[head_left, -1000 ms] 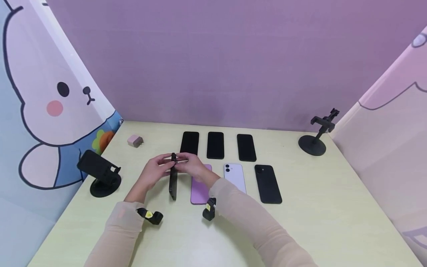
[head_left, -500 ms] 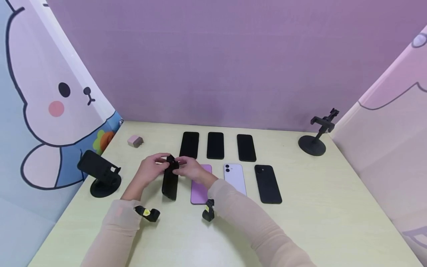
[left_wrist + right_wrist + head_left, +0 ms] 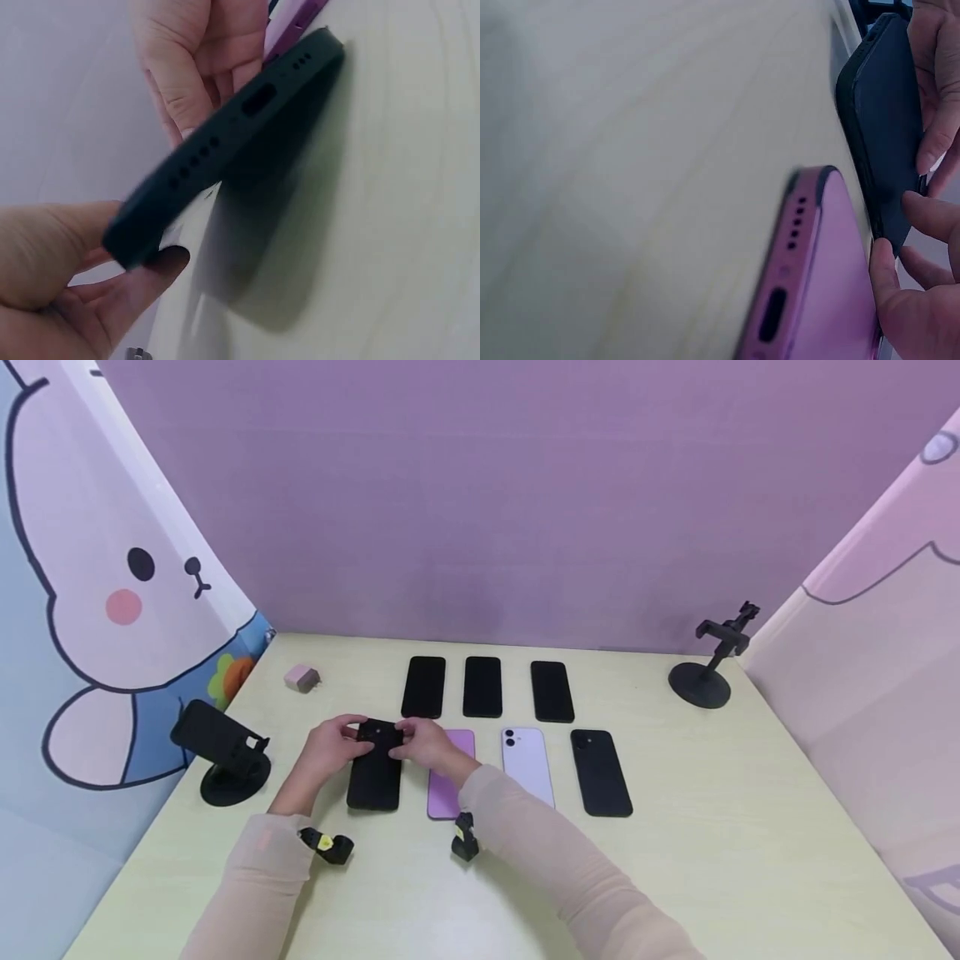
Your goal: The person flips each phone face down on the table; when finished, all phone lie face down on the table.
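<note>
Two sleeved forearms reach in from the near edge of the pale table (image 3: 675, 860), each with a small black camera strapped at the wrist. Just beyond them, the left hand (image 3: 324, 750) and the right hand (image 3: 422, 743) meet at the far end of a black phone (image 3: 373, 770), which sits at the left of the nearer row. The left wrist view shows this phone tilted, its right long edge down near the table and its left edge raised, with the port and speaker holes of its bottom end facing the camera. The left hand's thumb and fingers (image 3: 142, 281) curl round the raised corner and pinch it; the right hand's fingers (image 3: 937, 142) are bent over the opposite side, fingertips pressed on the phone's dark face and the thumb on its edge.

Just right of the black phone lies a pink phone (image 3: 447, 777), partly under the right wrist. Next in the same row lie a lavender phone (image 3: 527, 766) with its twin lenses up, then a black phone with camera up (image 3: 600, 773).

Farther back, three dark phones (image 3: 482, 687) lie side by side, screens up, set apart from one another. To the left, near the bunny-printed wall, a black tilted stand (image 3: 225, 756) rests on a round base, and beyond it sits a small pink charger plug (image 3: 302, 677). At the far right corner stands a clamp-type phone holder (image 3: 711, 660) on a round base. A plain purple wall closes the back.
</note>
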